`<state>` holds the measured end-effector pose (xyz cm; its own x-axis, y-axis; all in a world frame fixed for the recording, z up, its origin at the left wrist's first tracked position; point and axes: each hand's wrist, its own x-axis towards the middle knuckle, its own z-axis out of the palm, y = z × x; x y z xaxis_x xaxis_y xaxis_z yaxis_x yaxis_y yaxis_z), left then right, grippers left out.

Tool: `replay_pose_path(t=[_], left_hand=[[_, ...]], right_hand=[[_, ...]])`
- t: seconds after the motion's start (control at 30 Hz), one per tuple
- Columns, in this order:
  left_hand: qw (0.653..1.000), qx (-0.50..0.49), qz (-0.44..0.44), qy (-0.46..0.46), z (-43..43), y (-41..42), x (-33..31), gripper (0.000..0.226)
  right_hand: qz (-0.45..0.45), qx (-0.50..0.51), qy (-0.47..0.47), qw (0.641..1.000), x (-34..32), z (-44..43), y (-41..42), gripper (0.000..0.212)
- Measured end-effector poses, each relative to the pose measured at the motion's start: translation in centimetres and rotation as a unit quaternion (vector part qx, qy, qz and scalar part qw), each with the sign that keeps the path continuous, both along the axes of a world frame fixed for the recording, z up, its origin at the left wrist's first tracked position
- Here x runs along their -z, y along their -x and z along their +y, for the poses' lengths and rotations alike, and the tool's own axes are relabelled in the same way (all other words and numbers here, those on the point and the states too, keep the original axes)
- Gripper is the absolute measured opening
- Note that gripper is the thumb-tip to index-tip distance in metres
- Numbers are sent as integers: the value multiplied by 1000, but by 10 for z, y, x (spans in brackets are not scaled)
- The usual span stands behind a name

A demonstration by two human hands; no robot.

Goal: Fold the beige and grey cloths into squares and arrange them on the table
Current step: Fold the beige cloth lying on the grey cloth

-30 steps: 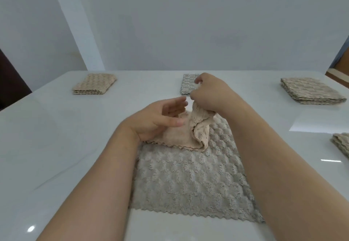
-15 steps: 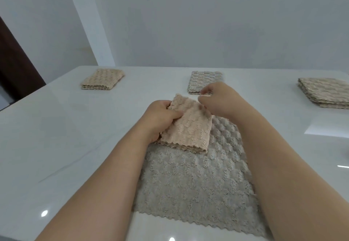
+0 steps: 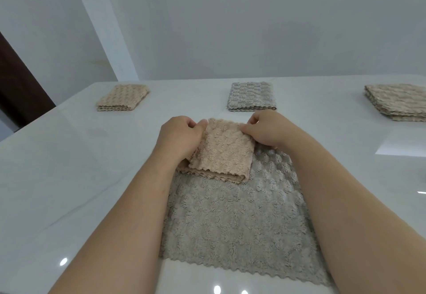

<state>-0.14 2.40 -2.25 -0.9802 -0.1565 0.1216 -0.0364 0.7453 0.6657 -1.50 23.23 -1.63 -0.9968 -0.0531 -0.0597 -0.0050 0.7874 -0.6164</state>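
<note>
Left hand [image 3: 178,138] grip pinches far-left corner of folded beige cloth [image 3: 221,151]; right hand [image 3: 267,130] grip pinches its far-right corner. Beige cloth sits between both hands, on far end of unfolded grey cloth [image 3: 232,222] spread flat on white tabletop [image 3: 69,166] under the forearms. Beyond grips: folded grey square [image 3: 251,96] just ahead, folded beige square [image 3: 122,97] far left, folded stack [image 3: 398,101] far right.

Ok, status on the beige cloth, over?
Left hand and right hand pinching far corners of beige cloth. It's folded, resting on spread grey cloth. Nothing obstructing.
</note>
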Motion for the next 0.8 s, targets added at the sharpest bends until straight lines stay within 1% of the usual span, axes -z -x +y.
replay_pose_path(t=[0.07, 0.13, 0.17, 0.27, 0.4, 0.57, 0.63, 0.73, 0.8], left_hand=[[999, -8, -33, 17, -1, -1, -3, 62], [997, -15, -69, 19, -2, -2, -5, 67], [996, -15, -85, 15, -2, -3, -6, 64], [993, -7, -116, -10, -1, -4, -8, 46], [991, -9, -131, -40, -3, -3, -7, 24], [991, -18, -121, -61, -7, 0, -9, 26], [993, -16, -107, -57, -8, 0, -9, 23], [995, -7, -93, -38, -9, 2, -6, 23], [996, -2, -86, -27, -9, 2, -6, 23]], right_hand=[[1, -1, 2, 1000, 1, -1, 0, 40], [0, 1, 4, 1000, 2, -1, 0, 37], [0, 2, 6, 1000, 3, -1, 0, 35], [-2, 0, 15, 1000, 6, -1, 1, 34], [-5, -5, 11, 1000, 12, -1, 4, 36], [1, -6, -13, 1000, 15, -1, 8, 44], [5, -10, -30, 999, 16, -1, 10, 46], [4, -11, -36, 999, 17, -1, 10, 59], [3, -10, -35, 999, 17, -2, 10, 62]])
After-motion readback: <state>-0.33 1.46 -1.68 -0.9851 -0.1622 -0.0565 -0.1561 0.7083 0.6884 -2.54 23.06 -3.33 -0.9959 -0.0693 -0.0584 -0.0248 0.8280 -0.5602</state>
